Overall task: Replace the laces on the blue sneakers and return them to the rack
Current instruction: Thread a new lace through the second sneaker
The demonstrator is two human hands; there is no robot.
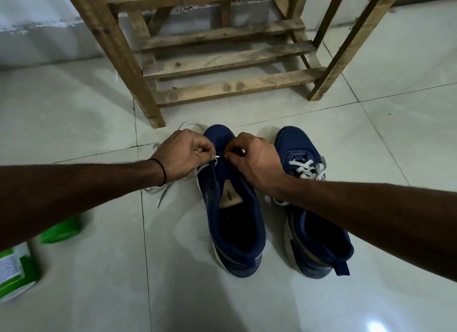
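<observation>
While fingers hide the eyelets, the left hand [184, 156] pinches the white lace [206, 165] tip and the right hand [254, 158] pinches the left sneaker [235, 220]'s upper. Both sneakers stand on the floor [99, 121] before the rack [230, 87]. The frame edge cuts off a green-and-white container [17, 270], its contents unseen.

Single head view, wide-angle. Looks forward and down, close above sneakers [249, 208] on floor [86, 114]; rack [230, 60] at far side.

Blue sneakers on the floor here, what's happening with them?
A person is threading a white lace into the left-side sneaker: the left hand pinches the lace tip while the right hand pinches that sneaker's eyelet edge. The right-side sneaker already carries some white lacing. Both sit on the tiled floor before the wooden rack, not yet returned.
</observation>
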